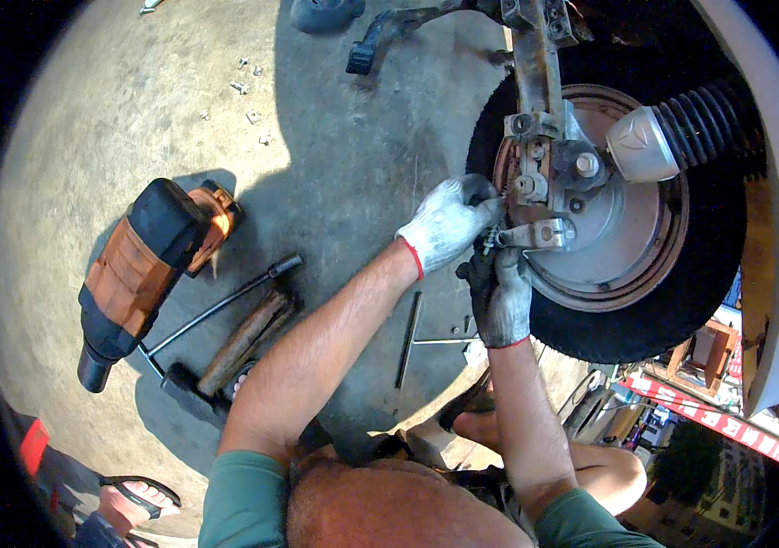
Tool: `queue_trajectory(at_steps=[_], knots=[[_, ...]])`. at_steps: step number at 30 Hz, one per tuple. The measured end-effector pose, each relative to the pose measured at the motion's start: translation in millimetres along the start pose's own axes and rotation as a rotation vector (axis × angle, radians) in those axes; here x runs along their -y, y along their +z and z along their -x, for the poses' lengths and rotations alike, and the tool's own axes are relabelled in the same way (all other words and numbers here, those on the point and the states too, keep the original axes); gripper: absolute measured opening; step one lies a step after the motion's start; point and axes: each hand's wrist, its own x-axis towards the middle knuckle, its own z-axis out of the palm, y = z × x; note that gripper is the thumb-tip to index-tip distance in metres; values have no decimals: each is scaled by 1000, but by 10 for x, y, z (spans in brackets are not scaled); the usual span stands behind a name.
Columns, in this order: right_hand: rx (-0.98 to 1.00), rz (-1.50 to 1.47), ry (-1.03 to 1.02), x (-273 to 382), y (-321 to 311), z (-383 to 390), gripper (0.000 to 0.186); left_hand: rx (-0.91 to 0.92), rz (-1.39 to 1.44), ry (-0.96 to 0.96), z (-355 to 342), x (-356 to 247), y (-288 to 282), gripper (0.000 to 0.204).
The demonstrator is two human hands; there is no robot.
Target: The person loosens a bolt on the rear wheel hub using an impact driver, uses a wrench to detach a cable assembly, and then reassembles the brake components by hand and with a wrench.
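Note:
Both my hands wear pale work gloves, darkened at the fingers, and meet at the free end of a metal brake lever [540, 234] on the wheel's hub. My left hand [447, 222] comes in from the left, its fingers curled in a pinch just above the lever's end. Below that end, my right hand [504, 297] is closed, with blackened fingertips. A small threaded metal piece [489, 240] shows between the hands. What each hand grips is hidden by the fingers. The wheel [627, 315] has a black tire and a silver drum.
An orange and black cordless impact wrench [138, 274] lies at left, near a wooden-handled hammer [248, 342] and a T-handle wrench [216, 306]. Another T-shaped bar [409, 342] lies nearer. Several bolts and nuts [241, 89] are scattered behind. A person's sandaled foot [141, 500] is at lower left.

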Motion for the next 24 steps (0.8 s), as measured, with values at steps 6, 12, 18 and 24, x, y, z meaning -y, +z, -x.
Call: queue_trajectory(at_steps=[6,12,18,24], knots=[[136,-62,65,-62,-183,-36,44,-57,9,67,25,-8,26,26],[-65,-65,56,-8,13,-10,33,-60,34,43,5,34,36,24],[94,-92,111,-38,-168,-38,45,-74,10,48,13,10,34,24],[16,-55,74,-24,-79,-30,43,-38,42,50,-14,62,40,24]])
